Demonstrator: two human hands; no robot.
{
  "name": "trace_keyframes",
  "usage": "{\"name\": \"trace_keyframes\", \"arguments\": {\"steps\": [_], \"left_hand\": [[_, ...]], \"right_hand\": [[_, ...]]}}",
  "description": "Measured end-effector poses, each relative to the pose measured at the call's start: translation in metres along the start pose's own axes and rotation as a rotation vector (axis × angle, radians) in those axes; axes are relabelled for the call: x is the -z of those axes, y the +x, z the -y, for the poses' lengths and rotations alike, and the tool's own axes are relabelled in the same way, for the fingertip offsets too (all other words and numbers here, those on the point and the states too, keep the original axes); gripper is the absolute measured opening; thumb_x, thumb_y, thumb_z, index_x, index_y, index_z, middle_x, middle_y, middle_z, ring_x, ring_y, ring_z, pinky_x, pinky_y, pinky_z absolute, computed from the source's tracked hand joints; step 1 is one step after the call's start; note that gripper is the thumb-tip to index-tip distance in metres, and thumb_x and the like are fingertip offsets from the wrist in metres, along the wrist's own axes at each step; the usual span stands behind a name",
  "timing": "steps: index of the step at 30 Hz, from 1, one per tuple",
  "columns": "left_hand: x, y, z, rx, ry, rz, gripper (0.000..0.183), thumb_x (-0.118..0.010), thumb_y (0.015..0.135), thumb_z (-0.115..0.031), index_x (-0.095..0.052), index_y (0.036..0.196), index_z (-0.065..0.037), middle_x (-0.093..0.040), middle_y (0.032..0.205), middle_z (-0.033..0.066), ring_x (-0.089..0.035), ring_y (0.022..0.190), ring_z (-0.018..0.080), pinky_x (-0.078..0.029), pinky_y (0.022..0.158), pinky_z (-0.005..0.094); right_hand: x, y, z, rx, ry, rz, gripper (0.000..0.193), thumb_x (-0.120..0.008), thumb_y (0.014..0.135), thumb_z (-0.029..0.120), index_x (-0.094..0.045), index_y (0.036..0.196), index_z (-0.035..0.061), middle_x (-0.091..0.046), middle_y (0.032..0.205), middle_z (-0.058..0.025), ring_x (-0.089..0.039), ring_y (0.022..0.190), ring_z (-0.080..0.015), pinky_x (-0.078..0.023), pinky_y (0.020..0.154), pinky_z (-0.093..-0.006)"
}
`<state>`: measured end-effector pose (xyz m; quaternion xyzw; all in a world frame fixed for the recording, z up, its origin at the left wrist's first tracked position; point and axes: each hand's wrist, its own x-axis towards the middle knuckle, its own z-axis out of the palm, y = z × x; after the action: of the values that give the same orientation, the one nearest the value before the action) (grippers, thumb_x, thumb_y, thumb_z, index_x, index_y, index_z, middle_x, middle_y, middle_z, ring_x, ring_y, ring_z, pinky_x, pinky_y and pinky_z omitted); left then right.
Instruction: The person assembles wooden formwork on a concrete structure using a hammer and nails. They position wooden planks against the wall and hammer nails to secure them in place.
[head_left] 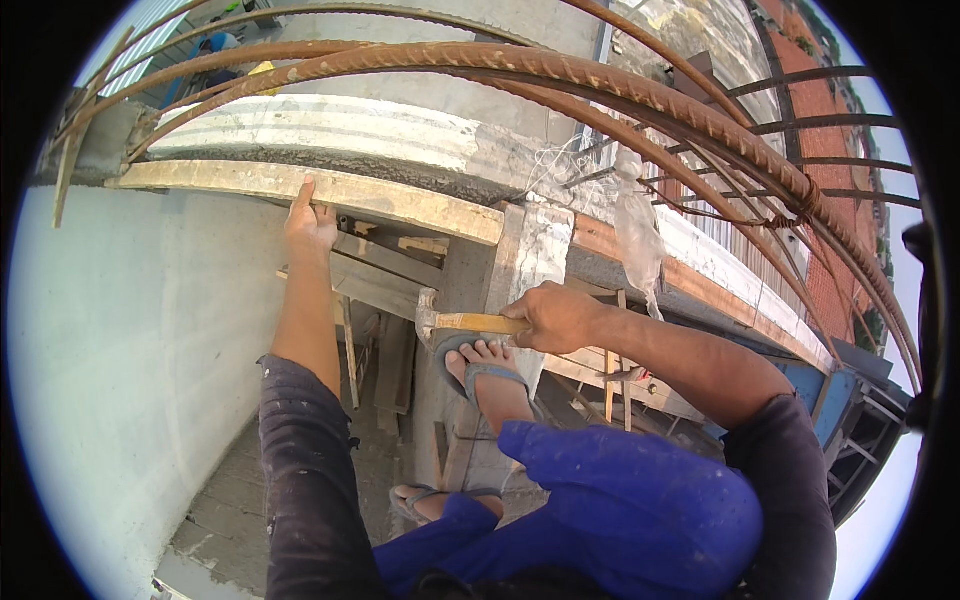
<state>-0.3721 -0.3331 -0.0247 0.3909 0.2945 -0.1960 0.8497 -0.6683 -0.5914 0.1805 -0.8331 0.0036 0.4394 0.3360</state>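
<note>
My right hand [560, 317] is closed round the wooden handle of a claw hammer [478, 322]. The hammer lies roughly level, its worn head pointing left, just above my sandalled foot [484, 375]. Farther left, my left hand [312, 226] grips the lower edge of a long wooden board [400, 205]. One finger lies up against the board's face, while the other fingers are partly hidden at its edge. The board runs along a rough concrete edge, and its right end meets an upright timber [503, 255].
Thick rusty rebar [560, 68] arches across the top, with more bars at the right. A clear plastic bag [638, 225] hangs beside a second board [690, 270]. Below my feet the space drops to loose planks [395, 365] beside a pale wall [130, 330]. Another person [215, 45] is at upper left.
</note>
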Motion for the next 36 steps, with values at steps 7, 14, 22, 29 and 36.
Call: {"name": "trace_keyframes", "arguments": {"steps": [7,14,22,29,36], "left_hand": [[0.0,-0.002,0.019,0.08,-0.047,0.02,0.057,-0.076,0.091,-0.001,-0.048,0.141,-0.006,-0.054,0.14,0.0117,-0.049,0.132,0.0314,-0.033,0.119,0.0563],[-0.005,-0.003,0.02,0.055,0.002,-0.084,0.046,-0.071,0.095,-0.003,-0.051,0.137,0.001,-0.056,0.137,0.0137,-0.055,0.128,0.0322,-0.044,0.117,0.0513],[-0.006,-0.002,0.017,0.059,-0.006,-0.053,0.048,-0.072,0.096,-0.005,-0.05,0.139,0.0,-0.056,0.137,0.0136,-0.052,0.127,0.032,-0.029,0.122,0.0565],[-0.009,-0.004,0.017,0.044,0.094,-0.072,0.043,-0.068,0.1,-0.007,-0.049,0.137,0.003,-0.059,0.132,0.0151,-0.057,0.126,0.0328,-0.041,0.115,0.054],[-0.016,-0.005,0.013,0.033,0.079,-0.046,0.047,-0.07,0.099,-0.008,-0.049,0.139,0.003,-0.056,0.136,0.0147,-0.055,0.126,0.0323,-0.033,0.119,0.056]], "right_hand": [[0.014,0.004,0.01,-0.19,-0.116,-0.183,0.036,-0.073,0.09,0.03,-0.075,0.119,0.0077,-0.073,0.085,-0.0232,-0.072,0.086,-0.0395,-0.057,0.082,-0.0456],[0.001,0.006,-0.01,-0.201,-0.038,-0.096,0.037,-0.074,0.089,0.033,-0.077,0.114,0.0064,-0.075,0.089,-0.0217,-0.071,0.086,-0.0419,-0.056,0.082,-0.0494],[0.008,0.001,0.002,-0.122,-0.033,0.008,0.034,-0.073,0.089,0.031,-0.074,0.103,0.0,-0.073,0.089,-0.025,-0.072,0.086,-0.0416,-0.056,0.081,-0.0472],[-0.003,-0.003,0.023,0.045,-0.039,0.017,0.029,-0.072,0.089,0.026,-0.075,0.106,0.0031,-0.073,0.087,-0.0234,-0.073,0.089,-0.0399,-0.056,0.082,-0.0481],[-0.003,0.005,0.012,-0.217,-0.071,-0.255,0.033,-0.073,0.086,0.026,-0.076,0.101,-0.0026,-0.074,0.09,-0.0251,-0.074,0.089,-0.0409,-0.06,0.078,-0.0436]]}}
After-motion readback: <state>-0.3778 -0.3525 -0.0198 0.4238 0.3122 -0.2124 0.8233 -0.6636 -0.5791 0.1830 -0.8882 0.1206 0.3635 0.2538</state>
